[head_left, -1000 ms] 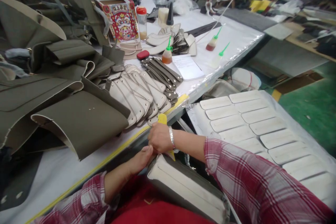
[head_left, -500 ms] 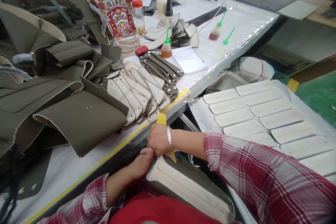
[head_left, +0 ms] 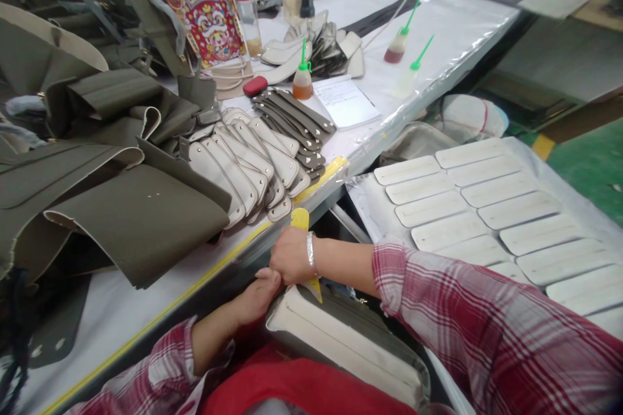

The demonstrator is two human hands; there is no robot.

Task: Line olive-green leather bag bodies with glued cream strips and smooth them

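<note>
A bag-like piece (head_left: 350, 343) with a pale face and dark olive sides rests tilted in my lap. My right hand (head_left: 291, 255) is closed around a flat yellow tool (head_left: 300, 218), whose rounded end sticks out above the fist and whose pointed end shows below the wrist, by the upper corner of the piece. Touching the right fist, my left hand (head_left: 257, 295) is closed at that same corner, thumb on top; what its fingers grip is hidden.
Olive leather pieces (head_left: 146, 214) and pale straps (head_left: 243, 168) cover the table's left part. Behind them stand a red box (head_left: 209, 19) and glue bottles (head_left: 302, 83). Pale oblong pieces (head_left: 431, 209) lie on a board at the right.
The view has shifted slightly, so the table items sit a little further left and higher. Both hands keep their hold near the corner, with hardly any movement.
</note>
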